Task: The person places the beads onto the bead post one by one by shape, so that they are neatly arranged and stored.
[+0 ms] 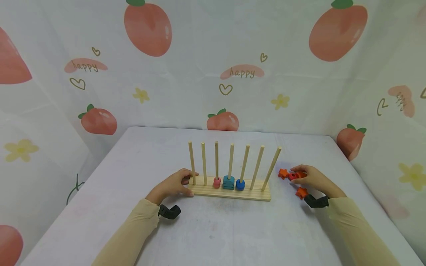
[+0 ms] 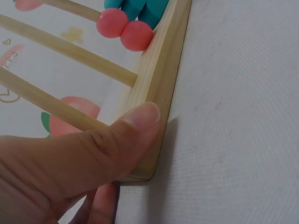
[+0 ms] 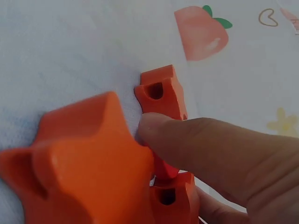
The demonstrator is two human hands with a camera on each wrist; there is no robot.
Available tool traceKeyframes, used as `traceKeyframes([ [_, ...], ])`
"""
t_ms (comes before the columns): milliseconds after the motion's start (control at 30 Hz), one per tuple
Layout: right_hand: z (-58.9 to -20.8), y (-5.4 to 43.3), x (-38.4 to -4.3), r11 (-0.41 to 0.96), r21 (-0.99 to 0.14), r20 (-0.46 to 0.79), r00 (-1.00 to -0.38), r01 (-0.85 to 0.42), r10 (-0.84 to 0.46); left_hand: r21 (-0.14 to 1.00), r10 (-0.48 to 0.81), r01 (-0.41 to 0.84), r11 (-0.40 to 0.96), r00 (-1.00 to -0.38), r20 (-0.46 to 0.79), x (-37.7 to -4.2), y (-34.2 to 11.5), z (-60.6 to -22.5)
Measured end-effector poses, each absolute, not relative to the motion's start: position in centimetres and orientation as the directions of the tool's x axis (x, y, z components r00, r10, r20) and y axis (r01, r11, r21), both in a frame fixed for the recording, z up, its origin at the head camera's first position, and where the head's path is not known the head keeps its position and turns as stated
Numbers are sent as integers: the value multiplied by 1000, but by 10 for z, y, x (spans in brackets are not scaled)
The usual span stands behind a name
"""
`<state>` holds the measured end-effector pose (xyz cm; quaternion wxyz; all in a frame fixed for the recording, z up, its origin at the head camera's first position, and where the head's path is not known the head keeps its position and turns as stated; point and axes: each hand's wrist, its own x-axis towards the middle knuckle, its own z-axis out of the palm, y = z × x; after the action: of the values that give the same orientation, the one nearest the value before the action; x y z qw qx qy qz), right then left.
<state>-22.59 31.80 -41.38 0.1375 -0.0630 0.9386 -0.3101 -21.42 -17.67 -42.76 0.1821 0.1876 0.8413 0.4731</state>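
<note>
My left hand [image 1: 173, 184] grips the left end of a wooden peg stand [image 1: 229, 195], thumb along the front edge and fingers behind. Pink beads [image 1: 217, 183], teal pieces [image 1: 228, 183] and blue beads [image 1: 240, 184] sit low on three of its upright pegs. To the right of the stand, my right hand [image 1: 313, 179] has its thumb and fingers around a red bead [image 1: 292, 176], mostly hidden by the thumb in the right wrist view. Orange star beads lie around it: one to the left [image 1: 283, 173], one partly under the hand [image 1: 301, 174], and one nearer [image 1: 301, 192].
A white cloth covers the table [image 1: 213, 236]. Behind it hangs a white curtain [image 1: 186, 92] with fruit and flower prints. Black wrist devices stick out beneath the left wrist [image 1: 169, 212] and right wrist [image 1: 316, 201]. A green string [image 1: 75, 187] hangs at the table's left edge.
</note>
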Motion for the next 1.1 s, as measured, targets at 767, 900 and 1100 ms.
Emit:
traceKeyframes([
  [767, -409, 315, -229, 819, -572, -207, -959, -42, -195, 864, 480, 143, 483, -869, -124, -213, -176, -427],
  [900, -405, 316, -227, 819, -573, -216, -956, -42, -200, 864, 479, 139, 484, -868, -129, -214, -175, -428],
  [1100, -390, 318, -222, 792, -610, -217, -959, -12, -182, 866, 482, 140, 481, -866, -128, -213, -176, -428],
])
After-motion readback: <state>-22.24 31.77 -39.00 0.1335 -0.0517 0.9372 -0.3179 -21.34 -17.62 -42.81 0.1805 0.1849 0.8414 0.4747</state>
